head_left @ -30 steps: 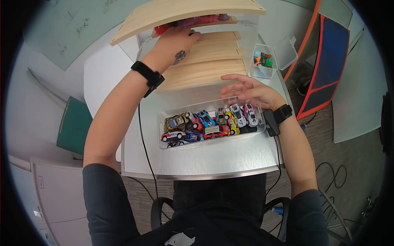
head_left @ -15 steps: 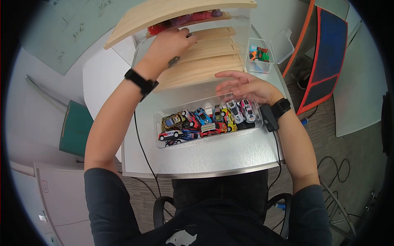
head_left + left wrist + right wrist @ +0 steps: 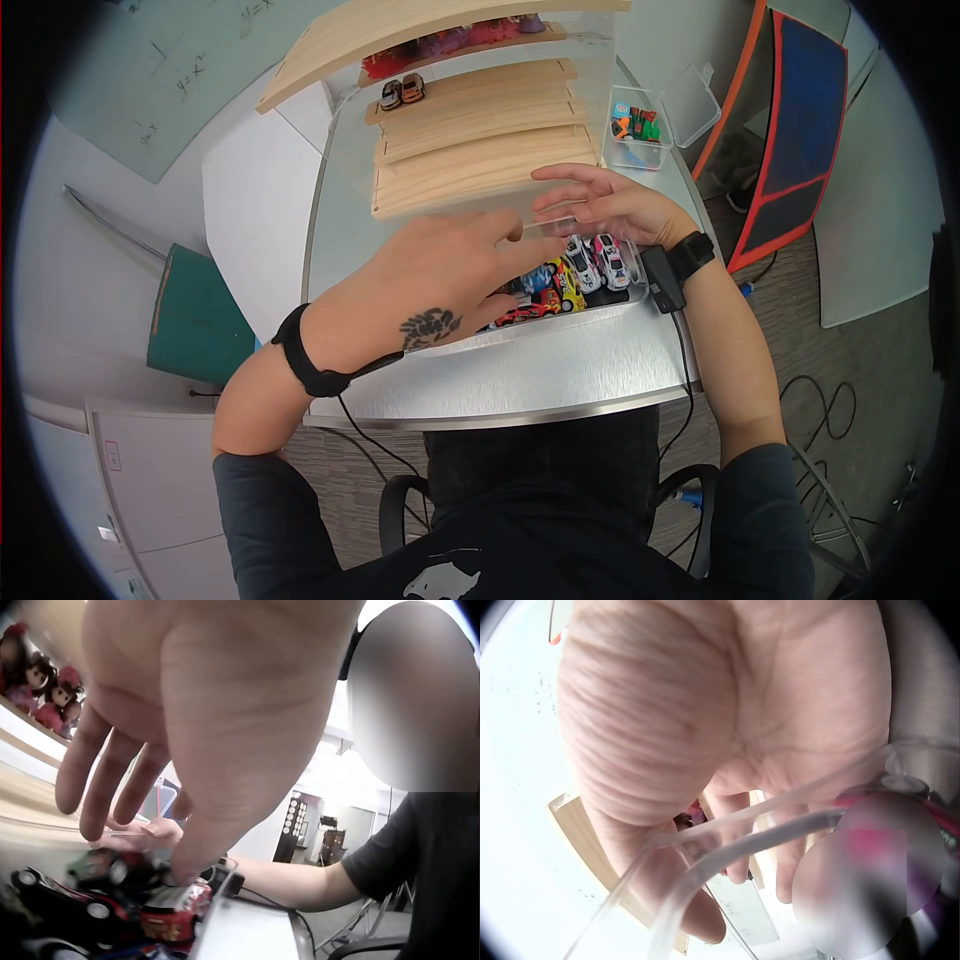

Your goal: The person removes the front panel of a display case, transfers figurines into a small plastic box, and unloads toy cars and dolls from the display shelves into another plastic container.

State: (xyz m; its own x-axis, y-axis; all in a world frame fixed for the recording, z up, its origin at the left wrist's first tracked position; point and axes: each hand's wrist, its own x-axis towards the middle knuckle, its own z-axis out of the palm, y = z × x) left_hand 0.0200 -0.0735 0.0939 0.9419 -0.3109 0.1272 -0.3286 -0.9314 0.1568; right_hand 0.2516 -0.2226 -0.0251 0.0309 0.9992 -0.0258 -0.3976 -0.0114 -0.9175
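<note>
A clear plastic bin of several toy cars stands before the person. My left hand reaches over its left half, fingers spread and pointing down, hiding many of the cars. In the left wrist view, the thumb tip comes right to a red toy car, and nothing is gripped. At the bin's back right rim my right hand stays with loosely bent fingers, holding nothing; white toy cars lie just in front of it. Two toy cars sit side by side at the left of an upper wooden shelf step.
Under the rack's wooden top board runs a row of dolls. Right of the rack is a small lidded clear box with green and orange toys. A cable hangs from the left wrist over the table's front edge.
My left hand has left the upper shelf step and come down over the bin, uncovering two toy cars on that step. My right hand stays at the bin's rim.
</note>
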